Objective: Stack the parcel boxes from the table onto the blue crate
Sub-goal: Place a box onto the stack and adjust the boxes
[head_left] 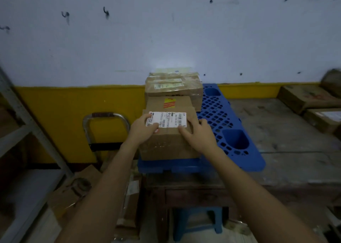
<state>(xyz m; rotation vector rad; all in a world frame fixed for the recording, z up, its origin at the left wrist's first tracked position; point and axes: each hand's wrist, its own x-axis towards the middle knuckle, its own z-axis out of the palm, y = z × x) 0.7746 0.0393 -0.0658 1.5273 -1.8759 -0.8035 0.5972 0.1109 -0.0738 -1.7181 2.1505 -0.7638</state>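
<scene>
A brown parcel box [170, 141] with a white shipping label and a red-yellow sticker rests on the near left part of the blue crate [230, 132]. My left hand [144, 130] lies on its top left, fingers over the label. My right hand [197, 133] presses its top right edge. Behind it a taller taped parcel box [173, 87] stands on the crate against the wall. The crate's perforated right half is bare.
The crate lies on a worn wooden table [287, 132]. More parcel boxes [302, 98] sit at the table's far right. A metal trolley handle [105, 124] stands to the left, beside a grey shelf [22, 132]. A blue stool [197, 222] and loose cardboard are below.
</scene>
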